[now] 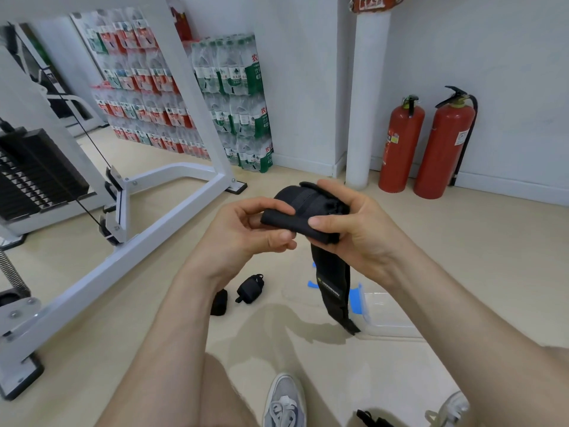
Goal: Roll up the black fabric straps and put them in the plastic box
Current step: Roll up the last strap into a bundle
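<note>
The strap (308, 211) is plain black; its hanging tail bears a small yellow-green mark and pale lettering. At seven o'clock from it, a rolled strap (250, 288) and a second roll (219, 302) are the same black. At five o'clock the plastic box (388, 315) is clear with blue clips. At two o'clock the fire extinguishers (400, 143) are red with black hoses. At eleven o'clock the bottle packs (240, 103) show green and red labels. The machine frame (172, 217) is white, the weight stack (37, 174) black, the floor (462, 257) beige.
</note>
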{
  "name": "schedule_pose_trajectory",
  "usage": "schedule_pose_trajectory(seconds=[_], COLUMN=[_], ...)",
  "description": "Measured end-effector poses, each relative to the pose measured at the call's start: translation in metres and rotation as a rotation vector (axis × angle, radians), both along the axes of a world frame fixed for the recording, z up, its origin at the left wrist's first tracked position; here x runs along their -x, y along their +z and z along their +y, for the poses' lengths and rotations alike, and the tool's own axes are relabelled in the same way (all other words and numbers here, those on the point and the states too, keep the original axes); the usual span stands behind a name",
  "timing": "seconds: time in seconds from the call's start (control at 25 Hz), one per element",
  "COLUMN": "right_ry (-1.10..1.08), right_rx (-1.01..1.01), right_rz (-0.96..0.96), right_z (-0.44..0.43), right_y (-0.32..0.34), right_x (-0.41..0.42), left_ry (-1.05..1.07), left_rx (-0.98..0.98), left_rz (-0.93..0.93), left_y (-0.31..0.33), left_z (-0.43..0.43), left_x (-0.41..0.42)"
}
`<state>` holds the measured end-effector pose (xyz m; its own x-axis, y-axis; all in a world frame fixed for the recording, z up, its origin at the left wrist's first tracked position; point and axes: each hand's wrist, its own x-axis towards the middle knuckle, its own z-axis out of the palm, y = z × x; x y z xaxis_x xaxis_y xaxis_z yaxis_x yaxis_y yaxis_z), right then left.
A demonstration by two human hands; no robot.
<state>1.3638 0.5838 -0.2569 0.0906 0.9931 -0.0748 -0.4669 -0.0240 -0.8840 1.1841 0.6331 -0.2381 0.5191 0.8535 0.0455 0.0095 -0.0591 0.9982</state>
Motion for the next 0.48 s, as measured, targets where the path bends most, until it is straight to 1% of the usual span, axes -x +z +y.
schedule_pose_trajectory(seconds=[0.08,0.16,0.2,0.32,0.36,0.4,0.48], right_ry=[0.036,0.027,0.017,-0.04,-0.059,-0.081,-0.139], right_rx=[-0.001,-0.055,-0.097,-0.199,-0.227,-0.257,-0.312], right_rz=[0.017,-0.084,-0.191,-0.679,-0.815,-0.91,-1.017], right_z=[-0.002,-0.002,-0.003,-0.009,-0.012,-0.013,-0.015], right_y=[-0.002,-0.003,-0.003,0.004,0.005,0.006,0.004], right_x=[-0.001,0.0,-0.001,-0.004,-0.004,-0.002,0.002], left_ry=[0.001,0.021,0.025,0.054,0.082,0.115,0.169], left_rx=[-0.012,-0.024,-0.031,-0.059,-0.078,-0.102,-0.152], left_rz=[0.001,0.037,0.054,0.084,0.09,0.095,0.108], left_y=[-0.001,-0.001,-0.001,-0.001,-0.001,-0.001,-0.001], left_z=[0.001,0.0,0.0,0.0,0.0,0.0,-0.001], left_x=[0.0,-0.003,-0.004,-0.005,-0.005,-0.006,-0.009])
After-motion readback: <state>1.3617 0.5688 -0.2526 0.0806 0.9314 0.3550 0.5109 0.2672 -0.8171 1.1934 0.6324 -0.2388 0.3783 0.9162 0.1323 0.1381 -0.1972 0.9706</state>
